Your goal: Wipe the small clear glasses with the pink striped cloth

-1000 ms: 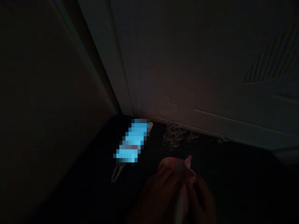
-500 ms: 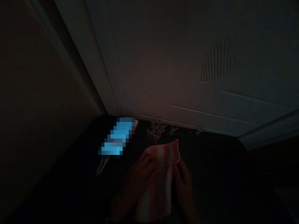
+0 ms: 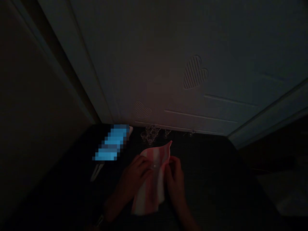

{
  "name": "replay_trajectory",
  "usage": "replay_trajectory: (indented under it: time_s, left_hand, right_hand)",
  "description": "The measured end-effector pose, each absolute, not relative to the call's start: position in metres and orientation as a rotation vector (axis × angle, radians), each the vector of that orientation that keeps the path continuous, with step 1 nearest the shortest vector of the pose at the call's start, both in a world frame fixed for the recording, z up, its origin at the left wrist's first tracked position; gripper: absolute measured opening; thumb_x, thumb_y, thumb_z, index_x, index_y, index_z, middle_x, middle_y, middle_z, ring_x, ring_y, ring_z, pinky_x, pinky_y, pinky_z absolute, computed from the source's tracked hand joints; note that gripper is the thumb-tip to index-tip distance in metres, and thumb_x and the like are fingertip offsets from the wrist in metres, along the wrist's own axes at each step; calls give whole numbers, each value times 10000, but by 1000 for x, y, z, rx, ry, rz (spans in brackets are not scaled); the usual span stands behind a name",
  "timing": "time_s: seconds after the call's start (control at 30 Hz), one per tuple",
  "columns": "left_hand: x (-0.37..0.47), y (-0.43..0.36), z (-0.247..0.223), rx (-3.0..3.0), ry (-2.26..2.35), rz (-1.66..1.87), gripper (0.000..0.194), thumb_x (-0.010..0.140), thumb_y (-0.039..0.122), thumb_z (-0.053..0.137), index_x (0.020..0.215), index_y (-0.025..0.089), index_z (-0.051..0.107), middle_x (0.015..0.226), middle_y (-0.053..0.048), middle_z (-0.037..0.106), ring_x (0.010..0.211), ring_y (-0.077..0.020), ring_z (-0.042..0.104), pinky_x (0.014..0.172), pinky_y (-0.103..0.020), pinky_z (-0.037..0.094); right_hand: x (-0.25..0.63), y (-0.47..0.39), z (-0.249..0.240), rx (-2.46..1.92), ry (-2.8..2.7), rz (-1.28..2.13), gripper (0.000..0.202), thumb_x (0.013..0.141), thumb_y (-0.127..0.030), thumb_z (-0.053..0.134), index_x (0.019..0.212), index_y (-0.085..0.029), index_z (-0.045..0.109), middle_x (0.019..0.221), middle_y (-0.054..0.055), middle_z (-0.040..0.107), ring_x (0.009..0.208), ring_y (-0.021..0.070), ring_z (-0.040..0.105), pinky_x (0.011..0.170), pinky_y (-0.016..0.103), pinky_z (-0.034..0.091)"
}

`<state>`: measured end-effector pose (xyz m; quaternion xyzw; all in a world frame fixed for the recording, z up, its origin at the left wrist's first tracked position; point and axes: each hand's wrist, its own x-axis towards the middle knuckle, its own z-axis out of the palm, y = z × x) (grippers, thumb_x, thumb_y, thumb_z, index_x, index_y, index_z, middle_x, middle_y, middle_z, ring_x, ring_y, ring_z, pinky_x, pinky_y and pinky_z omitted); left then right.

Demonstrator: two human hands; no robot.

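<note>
A cloth with pink and white stripes hangs between my two hands, over a dark table, in very dim light. My left hand is curled over its left side. At those fingertips a small clear glass glints against the cloth; its shape is hard to make out. My right hand pinches the cloth's right edge, with some fingers behind the fabric. Just beyond the cloth stand several tiny clear stemmed glasses in a cluster. Another such glass stands slightly to their right.
A lit phone, its screen blurred out, lies on the left of the dark table, with a pale looped strap at its near end. One more small clear piece is at the back right. A pale panel with raised hearts rises behind.
The view has swung right, so everything sits further left in the picture. My hands still hold the cloth and the small glass, in nearly the same pose.
</note>
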<state>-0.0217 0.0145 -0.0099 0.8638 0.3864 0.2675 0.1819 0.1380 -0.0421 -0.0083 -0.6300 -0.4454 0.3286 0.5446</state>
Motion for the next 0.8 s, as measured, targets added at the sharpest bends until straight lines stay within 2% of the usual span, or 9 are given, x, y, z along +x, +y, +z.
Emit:
replay_trajectory:
  time_s: [0.3, 0.53, 0.63, 0.8]
  left_hand:
    - [-22, 13, -9, 2484, 1092, 739, 214, 860, 175, 432, 979, 220, 604, 985, -24, 593, 963, -166, 509, 852, -328, 460]
    - [-22, 15, -11, 2509, 1111, 730, 274, 859, 171, 406, 1072, 219, 571, 1043, -40, 593, 1011, -181, 509, 884, -350, 453]
    - [-21, 15, -11, 2477, 1127, 739, 308, 864, 177, 394, 1144, 219, 516, 1096, -41, 580, 1041, -185, 504, 903, -360, 443]
    - [-19, 11, -8, 2340, 1232, 777, 332, 862, 214, 410, 1189, 238, 461, 1068, -30, 583, 974, -176, 552, 830, -310, 485]
  right_hand:
    - [144, -45, -7, -1511, -1054, 673, 200, 850, -241, 397, 989, -180, 527, 776, 1, 579, 664, 117, 537, 601, 218, 414]
    - [142, -42, -6, -1427, -1252, 638, 243, 845, -135, 348, 1016, -187, 513, 908, 27, 591, 802, 126, 555, 723, 240, 427]
    - [140, -41, -3, -1378, -1402, 594, 273, 826, -139, 398, 1063, -192, 522, 988, 41, 589, 881, 141, 553, 779, 259, 433]
    - [138, -43, -1, -1395, -1530, 539, 283, 846, -164, 412, 1099, -218, 526, 1040, 44, 582, 956, 154, 540, 840, 285, 436]
